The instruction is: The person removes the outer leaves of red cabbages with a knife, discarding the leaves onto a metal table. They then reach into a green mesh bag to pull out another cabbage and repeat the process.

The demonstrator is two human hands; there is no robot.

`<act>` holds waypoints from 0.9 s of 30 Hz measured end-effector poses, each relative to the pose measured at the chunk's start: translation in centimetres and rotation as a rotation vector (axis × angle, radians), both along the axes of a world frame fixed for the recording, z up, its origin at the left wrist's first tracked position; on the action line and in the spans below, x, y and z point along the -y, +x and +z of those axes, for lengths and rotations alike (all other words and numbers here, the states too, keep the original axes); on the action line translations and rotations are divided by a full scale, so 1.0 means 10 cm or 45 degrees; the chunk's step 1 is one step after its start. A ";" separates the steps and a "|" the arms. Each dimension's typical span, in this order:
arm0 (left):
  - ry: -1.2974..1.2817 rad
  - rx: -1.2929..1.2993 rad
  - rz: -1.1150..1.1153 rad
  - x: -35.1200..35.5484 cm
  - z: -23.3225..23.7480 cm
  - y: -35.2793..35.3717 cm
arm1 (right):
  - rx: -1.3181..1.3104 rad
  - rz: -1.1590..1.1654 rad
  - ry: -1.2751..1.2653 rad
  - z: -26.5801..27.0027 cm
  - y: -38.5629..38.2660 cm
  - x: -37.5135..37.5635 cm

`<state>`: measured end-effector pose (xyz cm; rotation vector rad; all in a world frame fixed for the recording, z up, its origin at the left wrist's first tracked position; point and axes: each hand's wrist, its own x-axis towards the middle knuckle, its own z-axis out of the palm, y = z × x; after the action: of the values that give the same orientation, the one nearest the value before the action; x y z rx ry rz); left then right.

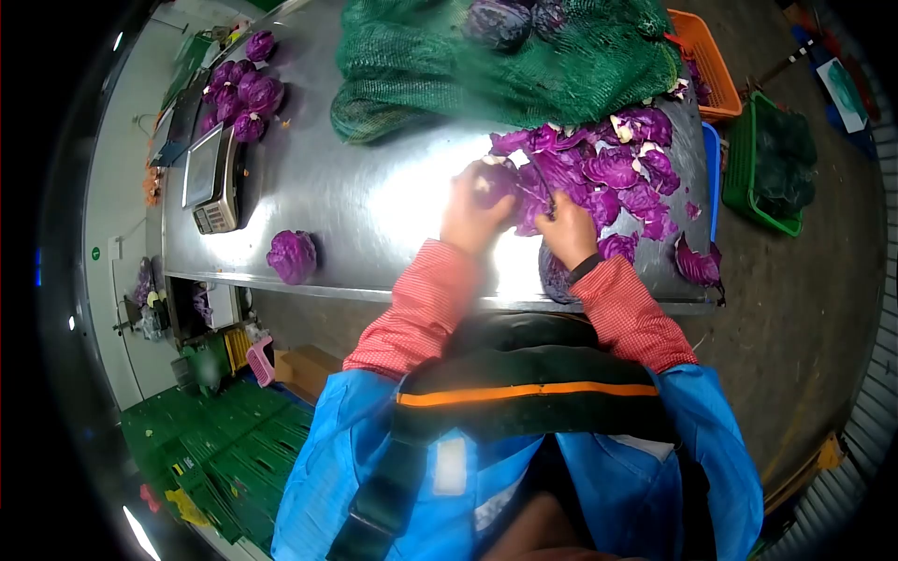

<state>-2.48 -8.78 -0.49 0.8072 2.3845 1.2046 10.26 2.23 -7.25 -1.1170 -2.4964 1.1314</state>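
Note:
My left hand is wrapped round a red cabbage above the metal table, its pale cut stem showing. In my right hand is a knife, its thin dark blade pointing up and left beside the cabbage. Loose purple cabbage leaves lie in a heap just beyond and to the right of my hands. Under my right wrist, partly hidden, sits another dark cabbage at the table's near edge.
A green mesh sack with cabbages covers the far side of the metal table. One cabbage lies at left, near a weighing scale and several piled cabbages. Orange and green crates stand right.

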 end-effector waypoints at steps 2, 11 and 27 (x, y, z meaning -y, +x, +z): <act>-0.050 0.118 -0.009 0.11 -0.05 -0.17 | 0.074 0.015 -0.009 -0.04 -0.01 -0.06; 0.259 0.464 -0.133 0.29 -0.01 -0.11 | -0.198 0.159 0.327 0.26 -0.49 -0.10; 1.111 1.620 0.210 0.40 0.02 -0.04 | -0.533 -0.142 -0.905 0.89 -0.10 -0.54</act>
<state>-2.93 -12.82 -0.26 -0.0853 0.8702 1.9937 9.25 7.62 1.65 -0.9892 -1.7234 2.0445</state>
